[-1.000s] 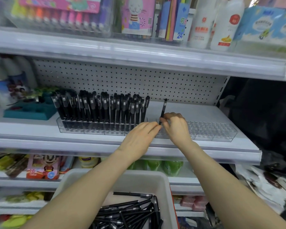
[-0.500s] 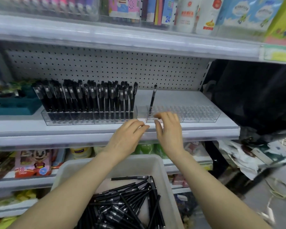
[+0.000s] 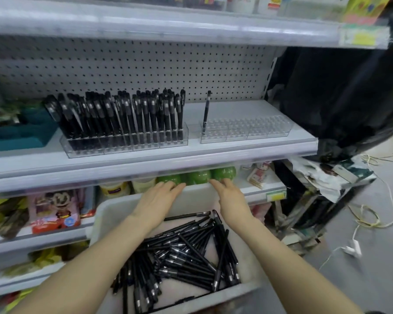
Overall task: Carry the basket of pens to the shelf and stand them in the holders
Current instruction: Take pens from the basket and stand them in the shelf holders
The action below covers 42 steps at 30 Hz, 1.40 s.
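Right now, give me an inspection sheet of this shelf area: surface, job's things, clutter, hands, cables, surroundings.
Surface: white shelf, bare behind the right holder.
Job's things: left holder full of black pens; right holder has one pen upright at its left end; basket below with loose pens.
Clutter: teal tray at the shelf's left; crumpled papers at right.
Hands: left hand and right hand open, fingers straight, over the basket's far end, holding nothing.
Cables: yellow and white cables on the floor, right.
Surroundings: pegboard behind; green bottles on the lower shelf; black sheet at right.
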{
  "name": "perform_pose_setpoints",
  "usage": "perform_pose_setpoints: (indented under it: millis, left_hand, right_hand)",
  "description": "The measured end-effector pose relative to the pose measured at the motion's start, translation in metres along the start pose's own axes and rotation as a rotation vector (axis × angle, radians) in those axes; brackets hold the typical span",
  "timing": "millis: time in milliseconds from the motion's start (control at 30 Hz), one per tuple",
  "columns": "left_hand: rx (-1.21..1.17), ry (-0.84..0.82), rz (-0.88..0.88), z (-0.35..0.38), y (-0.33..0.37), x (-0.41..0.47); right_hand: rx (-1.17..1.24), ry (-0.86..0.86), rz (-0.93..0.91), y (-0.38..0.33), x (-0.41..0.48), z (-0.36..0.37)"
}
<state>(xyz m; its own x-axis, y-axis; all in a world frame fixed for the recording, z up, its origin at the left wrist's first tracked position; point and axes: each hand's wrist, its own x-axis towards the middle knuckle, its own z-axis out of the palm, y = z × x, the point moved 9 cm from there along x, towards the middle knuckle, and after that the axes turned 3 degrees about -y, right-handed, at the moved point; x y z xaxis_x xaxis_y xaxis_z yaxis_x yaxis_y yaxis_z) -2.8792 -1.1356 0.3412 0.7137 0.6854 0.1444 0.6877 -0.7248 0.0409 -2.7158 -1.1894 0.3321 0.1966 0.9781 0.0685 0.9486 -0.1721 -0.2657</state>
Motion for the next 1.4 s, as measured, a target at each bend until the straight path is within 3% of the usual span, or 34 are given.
perform_pose_setpoints:
  millis: [567,700,800,900,1033,1267,1400]
  left_hand:
    - [-0.018,-0.026,-0.041,0.015,0.053,0.068]
    - [-0.04,0.079,-0.014,0.005,0.054,0.06]
    - [0.005,0.121,0.01,-0.003,0.053,0.055]
    - [-0.005,0.17,0.038,-0.016,0.056,0.053]
    - [-0.048,0.288,0.044,-0.036,0.061,0.054]
    - [-0.093,0.343,0.051,-0.061,0.051,0.069]
    - [-0.088,0.38,0.04,-0.083,0.044,0.087]
  right_hand:
    - [-0.098,-0.001,-0.007,0.077,0.032,-0.024]
    - [-0.244,0.209,-0.162,0.061,0.035,-0.033]
    - [-0.231,0.232,-0.273,0.048,0.034,-0.03]
    - [-0.254,0.034,-0.403,0.026,0.031,-0.009]
    - [-0.377,-0.3,-0.401,0.019,0.026,0.041]
    - [-0.406,-0.367,-0.301,0.027,0.036,0.045]
    - [-0.172,-0.422,-0.258,0.021,0.044,0.014]
